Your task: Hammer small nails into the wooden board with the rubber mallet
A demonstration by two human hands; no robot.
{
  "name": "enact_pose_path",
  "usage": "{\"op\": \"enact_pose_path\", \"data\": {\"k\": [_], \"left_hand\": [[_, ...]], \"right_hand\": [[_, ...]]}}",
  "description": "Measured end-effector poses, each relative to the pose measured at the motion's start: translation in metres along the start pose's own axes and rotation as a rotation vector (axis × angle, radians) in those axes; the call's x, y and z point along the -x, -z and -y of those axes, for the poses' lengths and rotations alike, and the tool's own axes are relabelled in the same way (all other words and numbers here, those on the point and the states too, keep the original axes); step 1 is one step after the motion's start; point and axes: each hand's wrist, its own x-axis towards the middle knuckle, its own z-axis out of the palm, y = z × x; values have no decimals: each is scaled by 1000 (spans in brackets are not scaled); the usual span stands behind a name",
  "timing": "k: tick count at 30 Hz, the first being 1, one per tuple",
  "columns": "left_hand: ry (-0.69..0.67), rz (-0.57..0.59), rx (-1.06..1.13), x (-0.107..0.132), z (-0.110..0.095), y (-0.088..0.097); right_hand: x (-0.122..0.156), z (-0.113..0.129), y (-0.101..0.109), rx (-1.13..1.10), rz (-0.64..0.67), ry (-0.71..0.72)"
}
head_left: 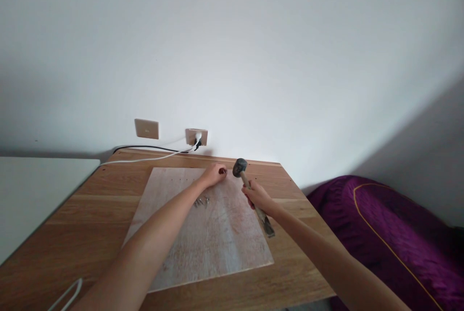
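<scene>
- Fingers of the left hand (214, 175) are curled in toward the thumb near the far edge of the board (217, 248), with a small gap ringed between them; whether a nail is pinched at the tips cannot be told, as the spot is too small and dark.
- By the right hand (258, 196) the hammer (243, 178) is gripped, its fingers wrapped round the wooden handle; the dark head is pointed toward the wall (232, 60), just beside the left hand and apart from it; the handle is slanted down toward the near right, its scuffed end seen against the board's right edge.
- Several loose nails (201, 201) are gathered on the board, close to the left forearm; a row of small dark marks (180, 180) is seen along the board's far side, left of the left hand.
- The board is laid flat on the wooden table (297, 253), turned slightly askew.
- Behind, a socket (196, 136) is set in the wall, filled by a white plug and a black one; a white cable (145, 160) and a black cable (152, 147) are trailed leftward; a blank plate (147, 129) is fixed beside it.
- To the right, purple fabric (380, 233) edged with yellow piping is seen; to the left, a white surface (39, 200) is placed against the table.
</scene>
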Motion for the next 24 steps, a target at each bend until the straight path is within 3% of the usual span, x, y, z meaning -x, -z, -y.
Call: {"op": "enact_pose_path", "data": {"k": [5,8,11,15,17,20,24], "left_hand": [[-2,-15,-17,1,-1,0],[9,-9,-29,1,-2,0],[29,-5,-35,1,0,-1],[47,-5,-37,1,3,-3],[54,3,-40,0,3,-3],[63,20,-45,0,2,-3],[67,26,-42,0,1,-4]], "right_hand": [[-5,-14,-5,59,-42,29],[-10,-13,-4,66,-112,120],[-18,-2,4,48,-236,246],[-39,21,22,-25,-474,525],[-53,34,32,57,-533,592],[-72,48,43,313,-495,587],[-79,53,40,387,-423,587]]}}
